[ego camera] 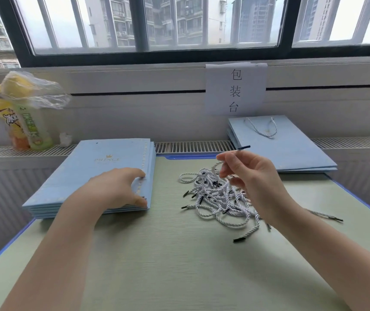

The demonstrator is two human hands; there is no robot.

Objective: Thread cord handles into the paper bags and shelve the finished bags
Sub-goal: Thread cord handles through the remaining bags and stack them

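Progress, as judged from the layout — early to middle stage. A small finished pile [285,142] of flat light-blue bags rests on the ledge at the far right; its top bag carries 1 twisted cord handle already threaded. The unthreaded stack [103,176] — several flat bags, smooth matte paper, gold crown print, 2 punched holes visible near the far edge — lies at the left of the pale green table [157,265]; these remain to be done.

The left hand [114,189] rests on the stack, its fingertips curled over the right-hand edge of the top bags, thumb at the near corner; a lift of 1 bag appears imminent. The right hand [249,176] pinches 1 cord [243,147] between thumb and forefinger, dark tip upward, remaining fingers loosely curled. The loose cords [220,198] — white-and-blue twisted rope, rigid black end tips — lie tangled at table centre, beneath the right hand.
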